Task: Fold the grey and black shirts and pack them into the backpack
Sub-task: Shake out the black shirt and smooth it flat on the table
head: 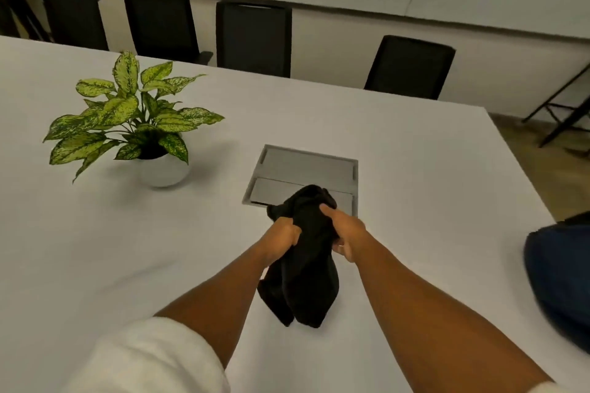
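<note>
Black shirt (303, 265): bunched, hanging above the table's (415, 169) near middle.
Axis: long, running from me toward the far edge.
Left hand (282, 238): I saw fingers curled into the cloth.
Right hand (346, 234): gripped the other side, probably to shake it open.
Backpack (558, 281): at the right edge.
Grey shirt: unseen.
</note>
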The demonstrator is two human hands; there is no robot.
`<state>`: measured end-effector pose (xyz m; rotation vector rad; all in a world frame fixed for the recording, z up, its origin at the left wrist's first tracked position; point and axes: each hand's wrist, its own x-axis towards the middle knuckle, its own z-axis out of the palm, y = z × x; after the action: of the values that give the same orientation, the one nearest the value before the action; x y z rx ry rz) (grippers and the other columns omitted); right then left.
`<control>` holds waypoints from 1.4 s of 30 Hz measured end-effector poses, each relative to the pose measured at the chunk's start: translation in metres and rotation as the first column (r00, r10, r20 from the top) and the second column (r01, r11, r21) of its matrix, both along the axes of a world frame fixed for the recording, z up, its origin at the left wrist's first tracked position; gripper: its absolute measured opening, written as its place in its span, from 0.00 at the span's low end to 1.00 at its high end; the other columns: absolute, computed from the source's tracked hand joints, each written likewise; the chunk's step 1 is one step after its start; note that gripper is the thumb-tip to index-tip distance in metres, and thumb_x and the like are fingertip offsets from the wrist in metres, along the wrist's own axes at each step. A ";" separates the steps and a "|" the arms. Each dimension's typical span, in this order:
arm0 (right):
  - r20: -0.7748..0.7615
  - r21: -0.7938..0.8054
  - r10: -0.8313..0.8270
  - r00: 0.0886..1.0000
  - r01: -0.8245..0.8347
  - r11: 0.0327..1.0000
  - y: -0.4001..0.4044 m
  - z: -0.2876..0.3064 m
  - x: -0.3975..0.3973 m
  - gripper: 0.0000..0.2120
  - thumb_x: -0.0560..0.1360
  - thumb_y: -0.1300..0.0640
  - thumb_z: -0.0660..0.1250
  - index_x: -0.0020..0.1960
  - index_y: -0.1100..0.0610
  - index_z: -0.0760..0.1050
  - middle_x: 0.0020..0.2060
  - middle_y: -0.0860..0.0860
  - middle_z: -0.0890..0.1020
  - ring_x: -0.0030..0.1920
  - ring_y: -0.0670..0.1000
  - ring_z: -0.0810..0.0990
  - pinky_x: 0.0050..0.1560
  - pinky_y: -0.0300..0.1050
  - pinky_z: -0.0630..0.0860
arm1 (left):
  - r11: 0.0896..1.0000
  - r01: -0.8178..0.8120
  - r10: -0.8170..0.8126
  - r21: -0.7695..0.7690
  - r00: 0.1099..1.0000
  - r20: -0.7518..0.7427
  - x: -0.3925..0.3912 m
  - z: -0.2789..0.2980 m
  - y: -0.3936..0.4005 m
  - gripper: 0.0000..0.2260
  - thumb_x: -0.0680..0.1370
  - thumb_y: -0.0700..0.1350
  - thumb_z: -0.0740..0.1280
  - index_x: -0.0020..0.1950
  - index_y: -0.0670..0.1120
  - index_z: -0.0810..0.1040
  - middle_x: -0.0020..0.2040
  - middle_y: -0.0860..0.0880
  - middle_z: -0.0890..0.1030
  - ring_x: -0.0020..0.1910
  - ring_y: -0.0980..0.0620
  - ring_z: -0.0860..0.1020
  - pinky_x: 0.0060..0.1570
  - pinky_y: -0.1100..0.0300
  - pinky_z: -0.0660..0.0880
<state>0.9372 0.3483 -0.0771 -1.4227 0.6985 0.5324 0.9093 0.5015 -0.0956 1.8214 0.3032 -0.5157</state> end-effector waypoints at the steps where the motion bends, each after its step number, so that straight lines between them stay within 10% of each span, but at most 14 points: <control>1: 0.006 0.016 -0.039 0.999 0.039 0.999 -0.010 0.006 0.003 0.26 0.76 0.52 0.72 0.68 0.62 0.71 0.62 0.57 0.78 0.58 0.58 0.79 0.58 0.52 0.79 | 0.999 0.042 -0.042 0.008 0.999 0.011 0.004 0.010 -0.010 0.14 0.72 0.34 0.59 0.30 0.46 0.58 0.30 0.48 0.64 0.30 0.52 0.63 0.33 0.59 0.60; 9: 0.200 -0.072 -0.193 0.961 0.210 0.975 -0.063 0.063 0.020 0.16 0.76 0.56 0.68 0.62 0.60 0.76 0.57 0.58 0.80 0.55 0.59 0.78 0.61 0.55 0.77 | 0.968 0.252 -0.251 0.004 0.964 0.092 0.024 0.060 -0.054 0.06 0.66 0.41 0.64 0.40 0.40 0.72 0.43 0.44 0.76 0.43 0.46 0.75 0.44 0.57 0.70; 13: 0.314 -0.165 -0.141 0.939 0.200 0.966 -0.074 0.086 0.021 0.18 0.76 0.58 0.68 0.65 0.56 0.74 0.60 0.54 0.78 0.57 0.57 0.76 0.59 0.51 0.75 | 0.936 0.290 -0.315 0.198 0.943 0.106 0.035 0.075 -0.067 0.09 0.82 0.44 0.56 0.51 0.41 0.73 0.50 0.42 0.78 0.46 0.46 0.76 0.47 0.55 0.70; 16: 0.374 -0.200 -0.037 0.927 0.119 0.973 -0.087 0.101 0.015 0.21 0.75 0.63 0.67 0.67 0.53 0.72 0.58 0.51 0.75 0.54 0.52 0.75 0.54 0.45 0.73 | 0.878 0.073 -0.237 0.473 0.924 0.299 0.046 0.089 -0.074 0.15 0.81 0.45 0.55 0.44 0.38 0.77 0.43 0.43 0.80 0.40 0.49 0.75 0.40 0.55 0.69; 22: 0.436 -0.466 0.325 0.839 -0.098 0.879 -0.100 0.140 0.010 0.26 0.73 0.68 0.66 0.68 0.50 0.71 0.61 0.51 0.72 0.55 0.50 0.73 0.52 0.41 0.74 | 0.935 -0.221 0.027 0.278 0.824 0.566 0.056 0.115 -0.095 0.08 0.82 0.48 0.62 0.60 0.50 0.73 0.52 0.50 0.78 0.46 0.52 0.78 0.42 0.59 0.71; 29: 0.426 -0.527 0.438 0.792 -0.177 0.831 -0.105 0.167 0.008 0.28 0.72 0.71 0.67 0.67 0.50 0.70 0.58 0.50 0.77 0.55 0.53 0.78 0.53 0.45 0.80 | 0.998 -0.037 0.034 -0.056 0.998 -0.044 0.050 0.151 -0.120 0.26 0.80 0.67 0.58 0.57 0.45 0.78 0.48 0.47 0.80 0.44 0.50 0.78 0.41 0.58 0.76; 37: 0.455 -0.540 0.413 0.789 -0.124 0.832 -0.117 0.164 0.005 0.24 0.69 0.74 0.64 0.56 0.51 0.77 0.53 0.53 0.82 0.52 0.51 0.80 0.51 0.45 0.82 | 0.986 -0.028 0.007 -0.163 0.992 -0.128 0.056 0.145 -0.109 0.07 0.75 0.45 0.64 0.38 0.46 0.71 0.30 0.51 0.70 0.29 0.56 0.67 0.31 0.66 0.65; 42: 0.539 -0.519 0.277 0.795 0.055 0.853 -0.112 0.167 0.010 0.19 0.73 0.72 0.63 0.54 0.51 0.77 0.54 0.53 0.79 0.53 0.53 0.79 0.51 0.45 0.82 | 0.991 0.135 -0.125 -0.021 0.958 0.256 0.046 0.146 -0.113 0.14 0.79 0.35 0.57 0.56 0.46 0.79 0.53 0.50 0.80 0.52 0.52 0.78 0.48 0.62 0.73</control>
<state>0.9476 0.2362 0.0894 -2.0202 0.2280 -0.0586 0.9549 0.3881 0.0506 1.8543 -0.0022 -0.3692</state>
